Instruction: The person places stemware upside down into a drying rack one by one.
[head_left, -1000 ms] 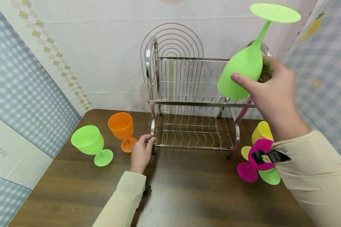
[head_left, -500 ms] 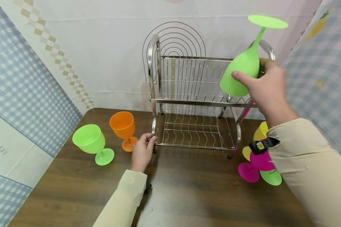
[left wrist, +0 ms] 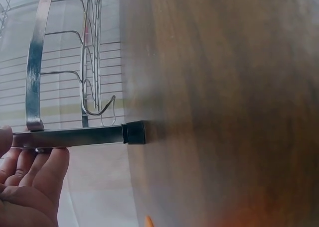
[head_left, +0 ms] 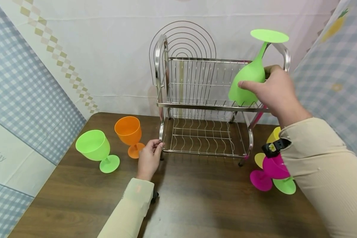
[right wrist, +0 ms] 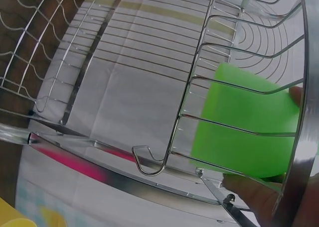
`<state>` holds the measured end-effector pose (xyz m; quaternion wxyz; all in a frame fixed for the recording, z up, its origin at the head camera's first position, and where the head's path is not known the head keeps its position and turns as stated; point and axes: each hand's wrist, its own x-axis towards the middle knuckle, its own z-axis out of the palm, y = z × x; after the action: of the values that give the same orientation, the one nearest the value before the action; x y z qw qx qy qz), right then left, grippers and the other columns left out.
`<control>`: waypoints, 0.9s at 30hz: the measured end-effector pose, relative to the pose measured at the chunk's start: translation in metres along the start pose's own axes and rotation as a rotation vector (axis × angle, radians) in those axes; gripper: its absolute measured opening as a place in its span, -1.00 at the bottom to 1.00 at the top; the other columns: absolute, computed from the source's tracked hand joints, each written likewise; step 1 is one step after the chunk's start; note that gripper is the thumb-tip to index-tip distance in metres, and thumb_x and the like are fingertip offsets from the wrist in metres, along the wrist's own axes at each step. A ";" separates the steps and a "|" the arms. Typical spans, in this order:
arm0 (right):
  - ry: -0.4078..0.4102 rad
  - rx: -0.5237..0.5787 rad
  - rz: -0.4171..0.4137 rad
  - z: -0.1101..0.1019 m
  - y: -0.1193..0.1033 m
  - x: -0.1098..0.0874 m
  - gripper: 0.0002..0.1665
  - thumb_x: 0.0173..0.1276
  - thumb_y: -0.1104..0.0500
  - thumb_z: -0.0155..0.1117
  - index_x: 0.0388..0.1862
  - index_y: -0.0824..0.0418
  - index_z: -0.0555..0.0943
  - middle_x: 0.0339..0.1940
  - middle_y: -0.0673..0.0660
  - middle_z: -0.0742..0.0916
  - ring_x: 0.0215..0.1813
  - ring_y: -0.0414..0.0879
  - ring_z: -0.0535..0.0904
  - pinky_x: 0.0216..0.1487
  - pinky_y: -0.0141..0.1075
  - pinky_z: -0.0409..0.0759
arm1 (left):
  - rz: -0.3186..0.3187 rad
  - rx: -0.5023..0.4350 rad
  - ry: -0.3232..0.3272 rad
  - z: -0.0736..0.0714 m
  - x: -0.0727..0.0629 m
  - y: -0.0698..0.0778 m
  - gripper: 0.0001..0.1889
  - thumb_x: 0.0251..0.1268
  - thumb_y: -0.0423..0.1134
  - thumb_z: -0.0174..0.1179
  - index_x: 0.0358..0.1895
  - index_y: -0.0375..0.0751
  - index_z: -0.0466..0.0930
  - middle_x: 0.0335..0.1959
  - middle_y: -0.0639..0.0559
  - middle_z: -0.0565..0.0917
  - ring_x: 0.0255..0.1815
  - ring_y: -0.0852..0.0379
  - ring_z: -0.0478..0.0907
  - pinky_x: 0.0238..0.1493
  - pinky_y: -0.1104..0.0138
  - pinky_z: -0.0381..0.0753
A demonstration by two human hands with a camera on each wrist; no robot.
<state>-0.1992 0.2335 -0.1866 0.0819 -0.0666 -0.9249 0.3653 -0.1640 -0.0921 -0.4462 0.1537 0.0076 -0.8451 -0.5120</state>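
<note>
In the head view, my right hand [head_left: 275, 91] grips the bowl of a green plastic goblet [head_left: 248, 81], upside down with its foot uppermost. The goblet is at the right end of the upper shelf of a metal dish rack [head_left: 202, 107]. From the right wrist view, the green bowl [right wrist: 244, 122] shows behind the shelf wires, its rim toward the shelf; whether it bears on the wires I cannot tell. My left hand [head_left: 149, 160] pinches the rack's lower left leg, and the left wrist view shows thumb and fingers [left wrist: 52, 172] on either side of this metal bar [left wrist: 75, 137].
Left of the rack, another green goblet [head_left: 93, 145] and an orange goblet [head_left: 128, 130] stand upright on the wooden table [head_left: 190, 198]. At the right are a magenta goblet [head_left: 275, 167], a yellow goblet [head_left: 273, 135] and a green foot [head_left: 285, 185], partly behind the right sleeve. A cloth wall is close behind.
My right hand has lowered the inverted green goblet and brought it slightly left, down to the upper shelf. The left hand keeps its hold on the rack's leg.
</note>
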 end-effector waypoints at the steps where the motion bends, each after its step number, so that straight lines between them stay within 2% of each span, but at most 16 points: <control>1: -0.010 -0.013 -0.002 0.000 0.000 0.001 0.14 0.28 -0.29 0.34 0.52 0.42 0.15 0.35 0.40 0.46 0.25 0.21 0.42 0.25 0.10 0.50 | 0.002 0.000 0.001 0.000 0.000 0.000 -0.78 0.47 -0.18 0.21 -0.04 -0.29 0.64 -0.19 -0.11 0.77 -0.19 0.00 0.74 -0.15 0.12 0.74; 12: -0.085 -0.188 -0.025 0.003 0.006 0.007 0.10 0.38 -0.29 0.20 0.47 0.55 0.11 0.24 0.51 0.47 0.15 0.33 0.41 0.19 0.22 0.44 | 0.008 -0.004 -0.005 0.003 0.001 -0.002 -0.78 0.46 -0.20 0.22 -0.04 -0.30 0.64 -0.19 -0.10 0.77 -0.20 0.01 0.74 -0.15 0.13 0.74; 19: -0.096 -0.171 -0.027 0.005 0.009 0.011 0.02 0.41 -0.23 0.20 0.42 0.58 0.18 0.21 0.52 0.47 0.14 0.33 0.41 0.21 0.22 0.42 | 0.014 -0.020 -0.006 0.003 0.002 -0.002 -0.79 0.44 -0.21 0.24 -0.05 -0.30 0.64 -0.20 -0.10 0.77 -0.20 0.01 0.73 -0.15 0.14 0.74; 27: -0.062 -0.239 -0.086 0.004 0.007 0.010 -0.04 0.44 -0.16 0.18 0.42 0.59 0.18 0.21 0.55 0.48 0.17 0.38 0.43 0.23 0.26 0.40 | 0.008 -0.023 -0.004 0.005 0.003 -0.003 -0.78 0.45 -0.20 0.23 -0.06 -0.30 0.64 -0.21 -0.10 0.77 -0.21 0.00 0.73 -0.15 0.13 0.73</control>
<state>-0.2092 0.2381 -0.1934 0.0604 -0.0249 -0.9658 0.2508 -0.1688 -0.0899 -0.4499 0.1542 0.0011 -0.8395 -0.5211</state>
